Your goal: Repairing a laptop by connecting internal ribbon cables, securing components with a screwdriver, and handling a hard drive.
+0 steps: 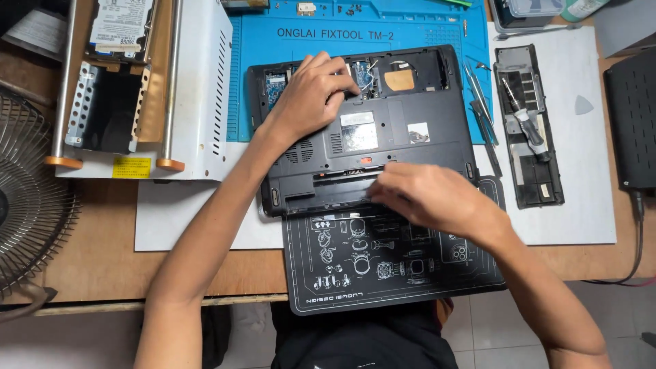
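**Both hands on an opened laptop**

Pressing flat, the left hand spreads its fingers over the laptop's open rear compartment; the right hand curls loosely at the empty battery slot, holding nothing visible. Upturned and black, the laptop straddles the blue mat and a black printed mat. Heavy pressure could likely snag the thin exposed wires.
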